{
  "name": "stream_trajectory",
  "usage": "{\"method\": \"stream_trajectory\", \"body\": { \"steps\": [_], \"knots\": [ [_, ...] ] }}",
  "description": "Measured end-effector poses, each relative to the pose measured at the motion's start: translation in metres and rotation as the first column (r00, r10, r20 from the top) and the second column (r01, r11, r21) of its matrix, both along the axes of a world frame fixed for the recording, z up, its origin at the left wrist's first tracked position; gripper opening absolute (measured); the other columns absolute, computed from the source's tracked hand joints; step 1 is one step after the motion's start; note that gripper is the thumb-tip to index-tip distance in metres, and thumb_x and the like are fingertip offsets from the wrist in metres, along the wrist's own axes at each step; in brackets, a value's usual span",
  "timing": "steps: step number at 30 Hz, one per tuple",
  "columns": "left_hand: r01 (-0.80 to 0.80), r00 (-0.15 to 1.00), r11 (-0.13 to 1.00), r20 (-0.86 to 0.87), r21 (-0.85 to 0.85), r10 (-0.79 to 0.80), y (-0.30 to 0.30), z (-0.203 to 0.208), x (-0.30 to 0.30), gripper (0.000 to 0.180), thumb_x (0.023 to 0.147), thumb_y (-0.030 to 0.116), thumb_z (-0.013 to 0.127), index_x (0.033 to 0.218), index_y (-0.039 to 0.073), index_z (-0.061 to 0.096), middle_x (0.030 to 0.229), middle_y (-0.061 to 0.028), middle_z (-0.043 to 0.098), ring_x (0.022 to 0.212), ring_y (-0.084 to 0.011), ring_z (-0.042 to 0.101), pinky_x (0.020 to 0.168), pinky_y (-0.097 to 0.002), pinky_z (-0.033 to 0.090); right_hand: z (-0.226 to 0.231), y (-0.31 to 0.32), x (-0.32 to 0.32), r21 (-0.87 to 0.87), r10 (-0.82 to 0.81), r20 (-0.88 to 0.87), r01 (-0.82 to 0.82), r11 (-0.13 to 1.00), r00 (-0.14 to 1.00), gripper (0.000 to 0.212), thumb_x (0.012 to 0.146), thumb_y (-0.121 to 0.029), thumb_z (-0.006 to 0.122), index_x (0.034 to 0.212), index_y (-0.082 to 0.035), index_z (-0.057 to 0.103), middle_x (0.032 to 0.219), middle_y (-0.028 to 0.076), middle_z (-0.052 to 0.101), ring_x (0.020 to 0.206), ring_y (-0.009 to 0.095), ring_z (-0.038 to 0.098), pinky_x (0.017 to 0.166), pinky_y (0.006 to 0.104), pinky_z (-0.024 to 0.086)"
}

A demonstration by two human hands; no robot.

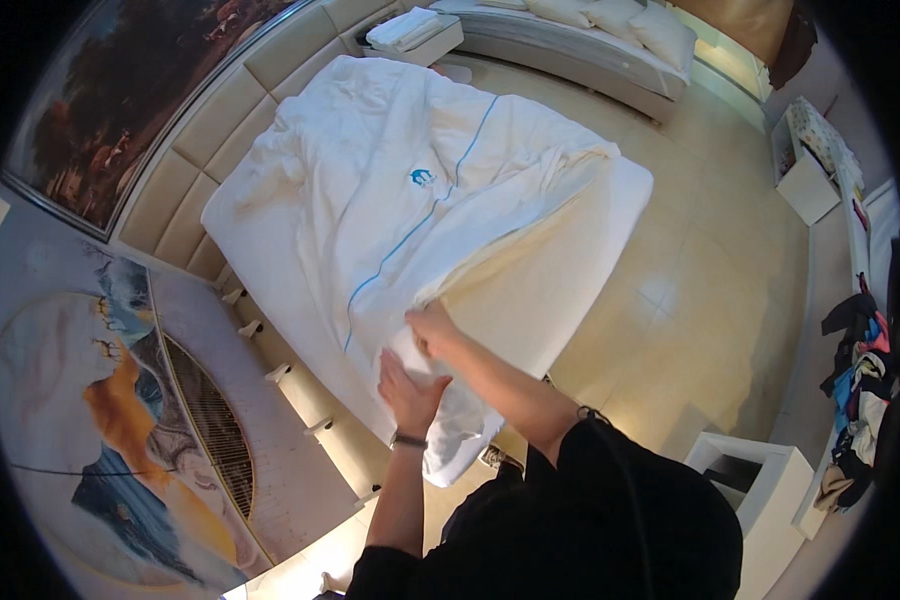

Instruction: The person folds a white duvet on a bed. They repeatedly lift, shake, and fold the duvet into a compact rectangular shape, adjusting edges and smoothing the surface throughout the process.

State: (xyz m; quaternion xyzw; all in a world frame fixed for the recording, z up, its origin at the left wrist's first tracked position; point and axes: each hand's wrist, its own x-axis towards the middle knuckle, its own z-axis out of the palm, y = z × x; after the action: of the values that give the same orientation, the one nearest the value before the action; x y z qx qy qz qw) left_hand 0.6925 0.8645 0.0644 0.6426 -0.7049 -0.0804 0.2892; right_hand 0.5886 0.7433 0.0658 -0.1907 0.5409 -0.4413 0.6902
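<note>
A rumpled white duvet (390, 220) with a blue line and a small blue emblem spreads over the bed. Its near right part is drawn back, showing a cream layer along the fold and the white-sheeted mattress (570, 270) beyond it. My right hand (432, 328) is closed on the duvet's edge at the near end of that fold. Just nearer to me, my left hand (408, 390), with a dark band at the wrist, rests against the white fabric, fingers stretched out and thumb apart. Bunched fabric hangs at the bed's near corner, below my hands.
A padded cream headboard (195, 155) runs along the left. Beyond the bed stand a bedside table (430, 42) with folded white cloths and a sofa (570, 50) with pillows. Tiled floor (690, 270) lies right, with a white cabinet (770, 480) and piled clothes (865, 390).
</note>
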Motion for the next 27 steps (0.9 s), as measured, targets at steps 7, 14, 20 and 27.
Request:
{"method": "stream_trajectory", "body": {
  "steps": [7, 14, 20, 27],
  "knots": [
    [-0.176, 0.978, 0.973, -0.085, 0.149, 0.19, -0.055, -0.02, -0.013, 0.034, 0.068, 0.001, 0.061, 0.102, -0.001, 0.06, 0.087, -0.0244, 0.064, 0.086, -0.0428, 0.062, 0.074, -0.0448, 0.05, -0.1, -0.028, -0.128, 0.366, -0.398, 0.555, 0.215, 0.905, 0.73, 0.055, 0.085, -0.045, 0.061, 0.125, -0.01, 0.051, 0.116, 0.009, 0.058, 0.109, 0.029, 0.054, 0.091, 0.0514, 0.044],
    [-0.148, 0.977, 0.989, 0.15, -0.019, 0.149, -0.148, 0.012, 0.019, 0.042, 0.059, -0.004, 0.062, 0.101, 0.001, 0.062, 0.098, -0.0186, 0.064, 0.094, -0.0368, 0.06, 0.084, -0.0401, 0.048, -0.181, -0.246, -0.244, -0.019, -0.332, 0.232, 0.346, 0.938, 0.914, 0.026, 0.078, -0.015, 0.063, 0.102, -0.005, 0.062, 0.094, 0.01, 0.064, 0.089, 0.028, 0.061, 0.078, 0.0408, 0.051],
    [-0.208, 0.876, 0.861, 0.303, -0.465, 0.376, -0.279, 0.059, 0.071, 0.036, 0.077, -0.002, 0.06, 0.112, 0.005, 0.061, 0.099, -0.0151, 0.062, 0.088, -0.0343, 0.056, 0.076, -0.0422, 0.045, 0.013, -0.423, -0.186, -0.243, -0.088, 0.715, 0.365, 0.899, 0.693, 0.022, 0.078, 0.001, 0.065, 0.099, 0.001, 0.06, 0.098, 0.011, 0.062, 0.089, 0.023, 0.061, 0.077, 0.0361, 0.053],
    [-0.341, 0.695, 0.933, 0.637, -0.114, 0.333, -0.321, 0.002, 0.105, 0.054, 0.075, -0.003, 0.061, 0.127, 0.011, 0.053, 0.114, -0.0108, 0.058, 0.102, -0.0319, 0.053, 0.086, -0.0424, 0.042, -0.168, -0.437, -0.146, -0.226, 0.111, -0.127, -0.137, 0.964, 0.986, 0.025, 0.081, -0.026, 0.069, 0.092, -0.003, 0.066, 0.083, 0.006, 0.065, 0.083, 0.023, 0.062, 0.076, 0.0355, 0.051]
  ]
}}
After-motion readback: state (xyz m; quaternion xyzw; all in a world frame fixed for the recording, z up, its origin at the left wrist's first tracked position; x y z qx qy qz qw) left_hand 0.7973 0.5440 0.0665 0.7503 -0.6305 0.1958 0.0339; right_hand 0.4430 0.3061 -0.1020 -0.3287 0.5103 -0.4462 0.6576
